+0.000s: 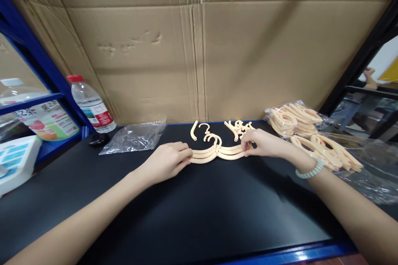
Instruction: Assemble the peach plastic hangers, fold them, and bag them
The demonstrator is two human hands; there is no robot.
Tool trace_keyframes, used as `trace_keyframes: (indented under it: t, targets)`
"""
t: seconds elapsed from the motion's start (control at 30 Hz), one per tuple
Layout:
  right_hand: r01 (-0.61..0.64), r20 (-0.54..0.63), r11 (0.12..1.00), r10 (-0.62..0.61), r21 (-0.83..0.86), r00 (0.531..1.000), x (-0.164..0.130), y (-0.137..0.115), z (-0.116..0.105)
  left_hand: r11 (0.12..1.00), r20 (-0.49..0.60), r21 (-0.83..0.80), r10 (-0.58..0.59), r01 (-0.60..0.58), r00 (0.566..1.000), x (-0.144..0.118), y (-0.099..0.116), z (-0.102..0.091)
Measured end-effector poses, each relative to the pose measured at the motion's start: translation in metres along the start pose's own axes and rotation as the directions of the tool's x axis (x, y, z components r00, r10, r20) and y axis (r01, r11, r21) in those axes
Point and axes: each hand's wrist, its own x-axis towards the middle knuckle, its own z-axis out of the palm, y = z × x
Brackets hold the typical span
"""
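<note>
Several cream plastic hangers [203, 155] lie stacked on the black tabletop, their hooks pointing away from me. My left hand [169, 160] has its fingers closed around the left ends of the stack. At the right ends, my right hand [256, 143] pinches the hangers between thumb and fingers. Both tips of the stack are hidden by my hands. Just behind lie a loose hanger arm [194, 131] and a loose hook piece [204, 127]. A small heap of hanger parts [239, 126] sits beyond my right hand.
Bagged hanger parts [294, 118] and more cream parts [323, 149] in clear plastic lie at the right. To the left are an empty plastic bag [137, 136], a small black object [98, 139] and a red-capped water bottle [91, 105]. Cardboard [149, 66] walls the back.
</note>
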Motion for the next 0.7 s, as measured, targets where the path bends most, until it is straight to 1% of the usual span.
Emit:
trace_keyframes:
  t: [0.13,0.27,0.37,0.53,0.7]
  targets:
    - [-0.013,0.011,1.0,0.013,-0.009,1.0,-0.0005,-0.0009,-0.0007,0.999,0.001,0.044,0.0,0.0,1.0,-0.0007,0.0007,0.001]
    - [-0.032,0.031,0.999,0.032,-0.003,0.999,-0.001,-0.0003,-0.001,0.999,-0.002,0.045,-0.004,0.004,1.0,-0.0011,0.0012,0.001]
    - [-0.075,0.039,0.997,0.075,0.002,0.996,-0.0023,0.0013,-0.0029,0.999,-0.004,0.037,-0.014,0.014,1.0,-0.001,0.001,0.0016]
    - [-0.146,0.061,0.989,0.146,-0.013,0.987,-0.0043,0.0005,-0.0085,0.999,-0.007,-0.008,-0.035,0.035,0.999,-0.002,-0.0012,0.0047]
    - [-0.171,0.114,0.985,0.173,-0.033,0.978,-0.0037,-0.0019,-0.009,0.995,-0.011,-0.08,-0.067,0.066,0.998,-0.0026,-0.002,0.0063]
